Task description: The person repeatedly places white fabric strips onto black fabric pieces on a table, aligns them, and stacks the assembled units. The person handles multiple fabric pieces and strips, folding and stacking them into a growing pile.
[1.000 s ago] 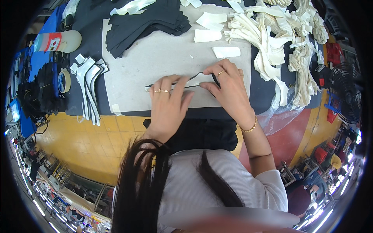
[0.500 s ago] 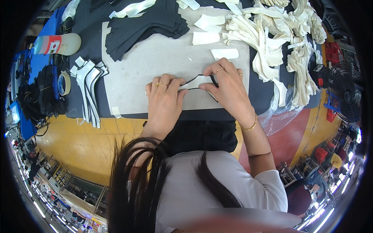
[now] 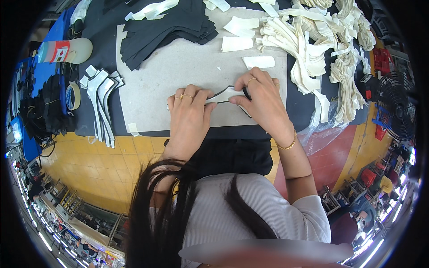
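The bench (image 3: 295,111) is carrying a grey board (image 3: 178,76), black pieces (image 3: 170,27) lying at eleven o'clock. Mid-board, the left hand (image 3: 190,109) and right hand (image 3: 261,96) are both pinching a curved strip (image 3: 225,94).

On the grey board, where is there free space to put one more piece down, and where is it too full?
The widest bare patch of the grey board lies between the black stack and the left hand. A smaller strip sits below the right hand near the board's front edge. The far right is crowded with cream strips and loose cream pieces.
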### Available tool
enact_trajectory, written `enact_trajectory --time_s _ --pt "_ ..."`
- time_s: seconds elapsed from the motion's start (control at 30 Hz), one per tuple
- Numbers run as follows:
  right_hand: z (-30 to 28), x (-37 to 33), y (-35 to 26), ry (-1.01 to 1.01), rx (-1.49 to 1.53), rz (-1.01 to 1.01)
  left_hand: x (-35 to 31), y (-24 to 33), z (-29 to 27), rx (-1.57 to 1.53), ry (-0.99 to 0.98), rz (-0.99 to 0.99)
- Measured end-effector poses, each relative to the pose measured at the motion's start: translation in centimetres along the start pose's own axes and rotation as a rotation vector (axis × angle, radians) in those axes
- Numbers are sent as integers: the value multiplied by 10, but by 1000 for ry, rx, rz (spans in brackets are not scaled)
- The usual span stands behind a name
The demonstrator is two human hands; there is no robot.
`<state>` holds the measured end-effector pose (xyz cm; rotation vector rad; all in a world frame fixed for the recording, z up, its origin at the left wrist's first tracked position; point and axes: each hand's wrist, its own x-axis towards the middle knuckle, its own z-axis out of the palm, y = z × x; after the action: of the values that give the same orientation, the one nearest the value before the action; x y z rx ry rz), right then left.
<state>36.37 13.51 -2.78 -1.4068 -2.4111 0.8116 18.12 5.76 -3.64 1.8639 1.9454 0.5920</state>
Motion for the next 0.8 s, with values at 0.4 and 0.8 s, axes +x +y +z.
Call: enact_trajectory --time_s 0.4,0.8 --pt "-16 -29 -13 -47 325 -14 -4 1 -2 42 31 72" --pt "-48 -57 52 -92 703 505 -16 -27 -46 -69 -42 -151"
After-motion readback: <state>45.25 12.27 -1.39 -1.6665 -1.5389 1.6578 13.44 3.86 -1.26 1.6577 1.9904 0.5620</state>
